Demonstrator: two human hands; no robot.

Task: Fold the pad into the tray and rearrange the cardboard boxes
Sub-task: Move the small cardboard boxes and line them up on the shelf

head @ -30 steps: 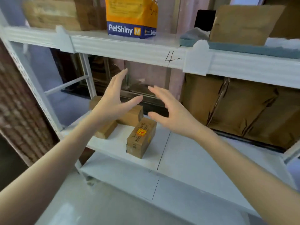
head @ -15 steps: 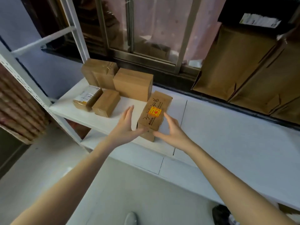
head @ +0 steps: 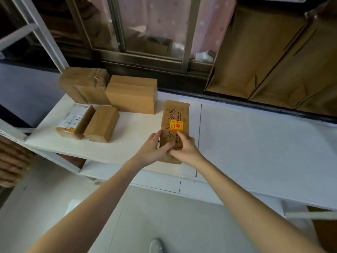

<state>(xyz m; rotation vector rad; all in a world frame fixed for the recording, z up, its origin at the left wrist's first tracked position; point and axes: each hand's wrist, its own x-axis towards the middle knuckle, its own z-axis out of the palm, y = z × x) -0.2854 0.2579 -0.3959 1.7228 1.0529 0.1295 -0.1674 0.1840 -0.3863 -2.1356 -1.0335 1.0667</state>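
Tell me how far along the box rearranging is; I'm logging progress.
Done: nothing clearly; no pad or tray is in view. In hand: the left hand and right hand grip the near end of the long box with the orange sticker. Left: four boxes sit grouped at the shelf's left end.

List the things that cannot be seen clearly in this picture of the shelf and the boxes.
All in the head view:
- The near end of the long box: covered by the left hand and the right hand, so how firm the grip is stays unclear.
- The print on the labelled box: too small to read.
- What lies behind the window: blurred and dim.
- The flattened cartons: cut off by the right edge.
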